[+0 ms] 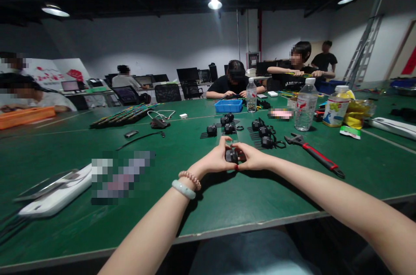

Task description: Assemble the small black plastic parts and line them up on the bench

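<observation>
Close to the table's front edge, my left hand [213, 159] and my right hand [254, 157] meet around a black ribbed plastic fitting [231, 156]. Fingers of both hands are closed on its two sides; some fingertips are hidden behind it. Just beyond my hands are similar black fittings [212, 130] in two loose groups, some on thin dark strips. Black rings [280, 145] lie beside the right-hand group [267, 142]. An adjustable wrench [320, 158] with a red and black handle rests to the right of my right hand.
Water bottles [306, 106], a juice bottle [336, 106] and snack packets stand at right. A blue bin [228, 106] is ahead, with a co-worker [235, 80] behind it. Left are a white power strip [61, 190], a black cable [143, 139] and bundled wires [125, 115].
</observation>
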Demonstrator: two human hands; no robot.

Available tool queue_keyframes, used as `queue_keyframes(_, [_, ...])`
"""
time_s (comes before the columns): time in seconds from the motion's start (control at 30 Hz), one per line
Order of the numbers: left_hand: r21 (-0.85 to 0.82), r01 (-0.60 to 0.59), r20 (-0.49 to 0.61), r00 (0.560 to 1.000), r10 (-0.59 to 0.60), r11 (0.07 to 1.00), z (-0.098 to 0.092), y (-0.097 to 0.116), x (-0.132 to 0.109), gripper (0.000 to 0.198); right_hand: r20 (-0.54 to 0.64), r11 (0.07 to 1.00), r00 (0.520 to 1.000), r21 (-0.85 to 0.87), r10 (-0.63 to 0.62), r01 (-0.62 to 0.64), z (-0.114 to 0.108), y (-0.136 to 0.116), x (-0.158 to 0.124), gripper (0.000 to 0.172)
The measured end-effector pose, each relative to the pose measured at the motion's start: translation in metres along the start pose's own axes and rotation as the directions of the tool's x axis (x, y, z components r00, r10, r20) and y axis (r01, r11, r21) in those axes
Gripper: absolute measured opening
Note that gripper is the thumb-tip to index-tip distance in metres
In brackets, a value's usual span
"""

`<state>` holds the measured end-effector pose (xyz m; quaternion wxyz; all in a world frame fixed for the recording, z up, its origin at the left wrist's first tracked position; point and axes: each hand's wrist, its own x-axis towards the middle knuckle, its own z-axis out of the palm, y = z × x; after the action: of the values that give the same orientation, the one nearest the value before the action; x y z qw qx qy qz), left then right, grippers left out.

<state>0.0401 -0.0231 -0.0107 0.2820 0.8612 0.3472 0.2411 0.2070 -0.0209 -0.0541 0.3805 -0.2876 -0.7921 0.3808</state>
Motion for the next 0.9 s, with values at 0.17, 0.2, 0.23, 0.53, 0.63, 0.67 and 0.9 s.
queue_keyframes(0.17, [0.029,0.0,-0.016,1.0,0.0,1.0,-0.003,-0.005,0.001,0.07,-0.011,0.993,1.0,-0.119,-0.026,0.025,-0.001,0.002,-0.001,0.067])
queue_keyframes(0.2, [0.043,-0.003,-0.02,1.0,0.004,0.999,-0.004,-0.006,0.001,0.07,-0.015,0.99,0.999,-0.142,-0.03,0.028,-0.002,0.002,-0.001,0.067])
queue_keyframes(0.23, [0.053,-0.005,-0.024,1.0,0.006,0.999,-0.005,-0.007,0.001,0.069,-0.022,0.986,0.999,-0.166,-0.032,0.028,-0.002,0.002,-0.001,0.066])
queue_keyframes(0.53, [0.128,-0.026,-0.099,0.994,0.039,0.991,-0.012,-0.017,0.001,0.065,-0.056,0.933,0.995,-0.355,-0.088,0.063,-0.002,-0.004,0.0,0.056])
queue_keyframes(0.63, [0.143,0.016,-0.125,0.992,0.002,0.99,-0.016,-0.021,0.002,0.066,-0.043,0.909,0.995,-0.413,-0.09,0.064,-0.004,-0.005,0.0,0.059])
queue_keyframes(0.67, [0.144,0.031,-0.135,0.991,-0.012,0.989,-0.018,-0.023,0.002,0.067,-0.042,0.908,0.995,-0.414,-0.089,0.064,-0.004,-0.005,0.0,0.06])
queue_keyframes(0.9, [0.127,0.077,-0.194,0.98,-0.051,0.989,-0.026,-0.038,0.003,0.067,-0.033,0.909,0.996,-0.413,-0.078,0.057,-0.004,-0.003,0.0,0.06])
